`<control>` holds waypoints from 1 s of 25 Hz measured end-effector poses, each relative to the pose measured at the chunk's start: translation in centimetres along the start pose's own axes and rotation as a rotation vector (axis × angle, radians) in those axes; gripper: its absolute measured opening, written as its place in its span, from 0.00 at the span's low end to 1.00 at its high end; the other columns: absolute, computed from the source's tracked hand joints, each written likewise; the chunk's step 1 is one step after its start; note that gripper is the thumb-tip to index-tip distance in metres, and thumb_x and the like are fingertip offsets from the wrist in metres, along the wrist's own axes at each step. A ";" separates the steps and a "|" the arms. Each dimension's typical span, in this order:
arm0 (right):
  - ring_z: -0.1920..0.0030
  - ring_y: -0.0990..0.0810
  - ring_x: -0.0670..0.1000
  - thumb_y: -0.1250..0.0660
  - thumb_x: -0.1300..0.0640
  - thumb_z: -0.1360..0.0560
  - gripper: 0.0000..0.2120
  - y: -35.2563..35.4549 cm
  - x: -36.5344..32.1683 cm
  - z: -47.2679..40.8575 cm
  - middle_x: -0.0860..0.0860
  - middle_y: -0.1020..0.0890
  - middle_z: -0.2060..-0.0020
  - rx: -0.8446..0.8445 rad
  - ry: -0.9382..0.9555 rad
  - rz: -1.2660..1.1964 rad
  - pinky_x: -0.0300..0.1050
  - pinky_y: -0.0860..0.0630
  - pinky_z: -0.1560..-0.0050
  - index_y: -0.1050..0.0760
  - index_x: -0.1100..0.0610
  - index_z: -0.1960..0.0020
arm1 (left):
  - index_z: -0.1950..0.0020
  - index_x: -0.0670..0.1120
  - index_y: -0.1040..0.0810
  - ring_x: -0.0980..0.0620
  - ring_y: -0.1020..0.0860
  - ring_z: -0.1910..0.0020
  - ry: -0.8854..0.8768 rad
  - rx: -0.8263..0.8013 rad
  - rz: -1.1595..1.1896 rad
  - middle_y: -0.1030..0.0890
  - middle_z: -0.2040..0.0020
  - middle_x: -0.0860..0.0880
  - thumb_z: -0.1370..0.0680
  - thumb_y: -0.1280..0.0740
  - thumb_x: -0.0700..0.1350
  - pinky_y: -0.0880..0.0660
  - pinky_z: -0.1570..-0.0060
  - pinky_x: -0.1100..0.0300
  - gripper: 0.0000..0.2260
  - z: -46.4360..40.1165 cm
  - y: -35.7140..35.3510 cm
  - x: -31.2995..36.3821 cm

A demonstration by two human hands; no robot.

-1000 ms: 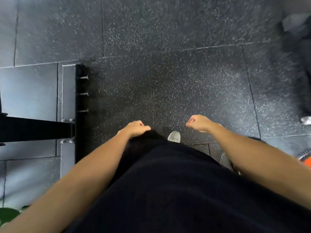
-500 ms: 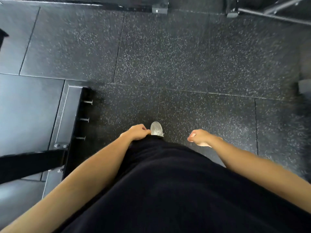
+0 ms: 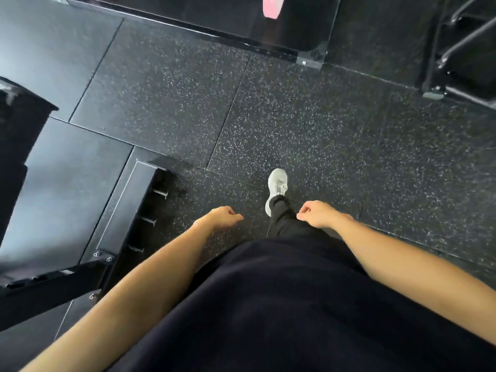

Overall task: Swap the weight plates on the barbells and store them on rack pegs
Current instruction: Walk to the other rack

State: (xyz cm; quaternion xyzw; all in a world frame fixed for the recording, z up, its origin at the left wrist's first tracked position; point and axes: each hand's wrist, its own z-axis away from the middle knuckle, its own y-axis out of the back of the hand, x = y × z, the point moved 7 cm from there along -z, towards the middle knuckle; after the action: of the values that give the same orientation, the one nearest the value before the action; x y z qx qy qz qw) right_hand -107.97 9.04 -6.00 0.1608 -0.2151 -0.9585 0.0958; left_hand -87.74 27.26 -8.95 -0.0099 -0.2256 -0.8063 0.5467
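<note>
While both hands hang empty, left hand (image 3: 221, 217) and right hand (image 3: 318, 214) loosely curled, person walks between stations; next needs reaching a plate, none visible besides pegs (image 3: 149, 220) lower left.

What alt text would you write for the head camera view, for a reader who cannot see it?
Looking down while walking on black speckled rubber floor tiles: the empty left hand and right hand are loosely curled, and one grey sneaker steps forward. A black steel rack base with three short metal pegs lies to the left; a pink object shows at the top edge.
</note>
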 end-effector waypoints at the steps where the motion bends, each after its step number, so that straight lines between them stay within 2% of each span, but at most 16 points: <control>1: 0.47 0.22 0.53 0.33 0.47 0.25 0.10 2.3 -1.3 -2.4 0.51 0.19 0.48 -0.013 0.003 0.034 0.48 0.26 0.43 0.22 0.52 0.50 | 0.39 0.44 0.23 0.44 0.22 0.42 0.017 0.010 -0.008 0.20 0.41 0.44 0.22 0.37 0.59 0.27 0.45 0.54 0.21 -1.3 2.1 0.7; 4: 0.48 0.21 0.54 0.34 0.47 0.25 0.12 9.9 -6.2 -7.8 0.53 0.17 0.49 -0.066 0.036 0.155 0.48 0.26 0.45 0.21 0.55 0.49 | 0.40 0.44 0.22 0.43 0.22 0.41 0.080 0.055 0.069 0.20 0.41 0.43 0.22 0.37 0.57 0.26 0.46 0.56 0.20 -3.9 8.7 2.6; 8: 0.43 0.22 0.56 0.35 0.48 0.23 0.15 21.2 -16.2 -14.8 0.56 0.19 0.45 -0.082 0.117 0.273 0.49 0.27 0.40 0.22 0.59 0.44 | 0.40 0.46 0.23 0.46 0.22 0.41 0.150 0.271 0.316 0.20 0.41 0.45 0.23 0.36 0.58 0.28 0.45 0.58 0.19 -6.4 20.4 4.2; 10: 0.42 0.22 0.57 0.36 0.49 0.23 0.16 24.4 -22.1 -18.1 0.57 0.19 0.46 -0.103 0.164 0.337 0.50 0.28 0.40 0.22 0.60 0.44 | 0.42 0.46 0.22 0.46 0.22 0.42 0.180 0.346 0.410 0.19 0.41 0.44 0.23 0.36 0.57 0.28 0.46 0.58 0.17 -7.5 24.6 3.6; 14: 0.42 0.24 0.55 0.36 0.47 0.23 0.12 27.3 -32.9 -25.2 0.52 0.21 0.43 -0.167 0.225 0.494 0.51 0.28 0.38 0.24 0.53 0.45 | 0.39 0.46 0.24 0.46 0.24 0.39 0.245 0.260 0.547 0.21 0.38 0.44 0.22 0.36 0.55 0.30 0.42 0.58 0.17 -11.7 30.1 1.5; 17: 0.43 0.24 0.54 0.36 0.47 0.23 0.11 28.6 -41.8 -30.7 0.52 0.21 0.43 -0.232 0.236 0.605 0.51 0.28 0.39 0.24 0.53 0.45 | 0.36 0.46 0.25 0.46 0.25 0.37 0.271 0.265 0.666 0.22 0.36 0.46 0.21 0.38 0.57 0.31 0.37 0.56 0.19 -15.2 39.0 -1.7; 20: 0.44 0.24 0.53 0.35 0.47 0.23 0.10 31.0 -51.6 -34.1 0.52 0.20 0.43 -0.247 0.247 0.652 0.48 0.28 0.41 0.24 0.52 0.47 | 0.38 0.43 0.24 0.45 0.24 0.39 0.273 0.290 0.590 0.21 0.37 0.44 0.21 0.39 0.54 0.29 0.42 0.57 0.18 -17.3 50.1 -5.7; 23: 0.46 0.23 0.53 0.34 0.50 0.24 0.07 35.1 -63.8 -37.7 0.51 0.18 0.47 -0.177 0.316 0.549 0.47 0.28 0.43 0.22 0.53 0.50 | 0.39 0.42 0.24 0.45 0.23 0.41 0.292 0.337 0.568 0.21 0.39 0.42 0.20 0.38 0.52 0.29 0.47 0.58 0.17 -18.8 61.6 -9.2; 25: 0.45 0.23 0.53 0.34 0.52 0.24 0.10 37.2 -71.1 -39.2 0.51 0.19 0.49 -0.166 0.356 0.523 0.45 0.29 0.44 0.21 0.55 0.48 | 0.37 0.42 0.25 0.45 0.24 0.41 0.289 0.334 0.580 0.21 0.38 0.43 0.20 0.38 0.52 0.30 0.48 0.59 0.17 -20.3 67.6 -10.3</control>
State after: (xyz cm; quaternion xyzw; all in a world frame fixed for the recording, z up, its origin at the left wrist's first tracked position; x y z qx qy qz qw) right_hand -23.94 -21.02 -4.11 0.2568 -0.1499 -0.8725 0.3877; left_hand -19.00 8.41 -5.99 0.1301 -0.2623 -0.5626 0.7731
